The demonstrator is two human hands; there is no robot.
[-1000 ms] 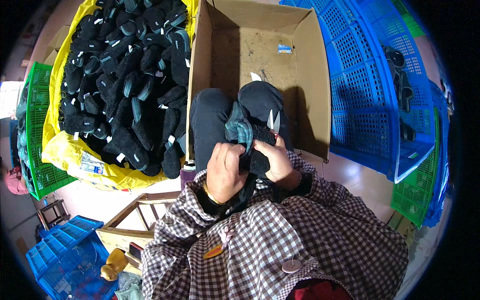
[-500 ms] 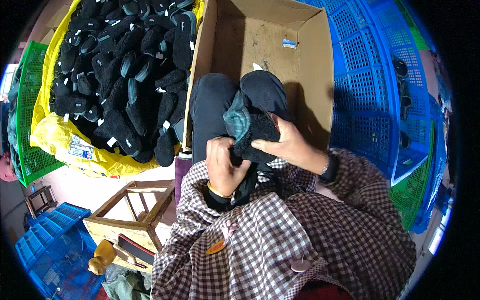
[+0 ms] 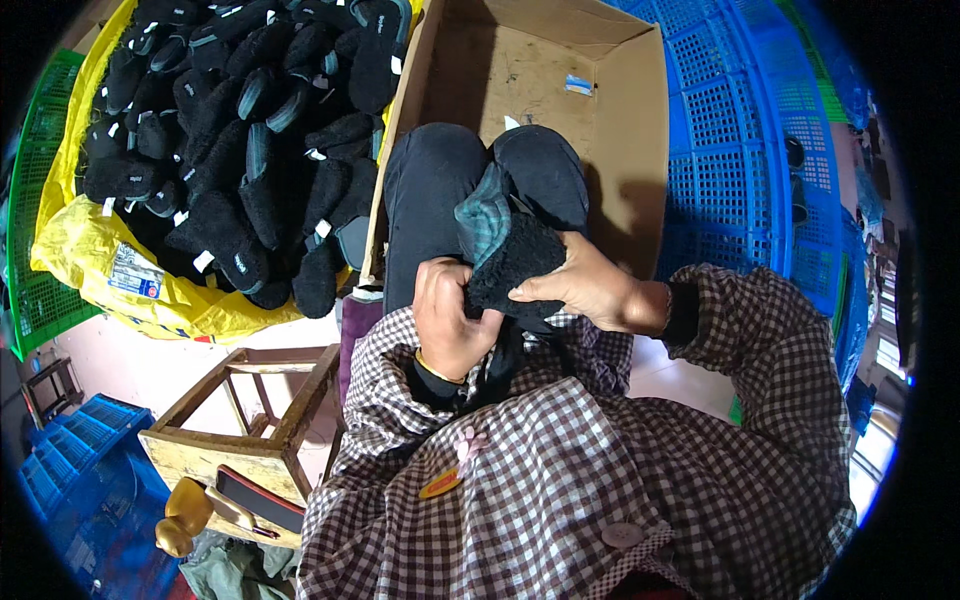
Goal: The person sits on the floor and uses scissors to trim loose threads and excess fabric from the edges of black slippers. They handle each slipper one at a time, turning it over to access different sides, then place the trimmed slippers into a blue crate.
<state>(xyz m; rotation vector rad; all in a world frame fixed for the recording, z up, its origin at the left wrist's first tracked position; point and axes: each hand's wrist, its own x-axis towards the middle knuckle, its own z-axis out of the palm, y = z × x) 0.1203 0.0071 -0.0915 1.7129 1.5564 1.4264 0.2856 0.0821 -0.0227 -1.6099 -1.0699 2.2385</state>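
A black fleecy slipper (image 3: pixel 520 262) with a teal plaid part (image 3: pixel 482 228) sits over my lap, just in front of my knees. My left hand (image 3: pixel 448 318) is closed on its near left edge, fingers curled in. From the other side my right hand (image 3: pixel 590 285) grips the fleece, thumb on top and fingers hidden underneath. A thin dark pointed edge shows beside the right fingers; what it belongs to I cannot make out.
Many similar black slippers (image 3: pixel 240 205) with white tags fill a yellow sack (image 3: pixel 95 250) at the left. An open cardboard box (image 3: pixel 630 130) lies beyond my knees. Blue crates (image 3: pixel 725 170) stand at the right. An upturned wooden stool (image 3: pixel 290 430) and another blue crate (image 3: pixel 90 450) are lower left.
My right hand has turned slightly, and its dark pointed edge shows less. The slipper's fleece has tilted up a little between my hands. Both hands keep their grip.
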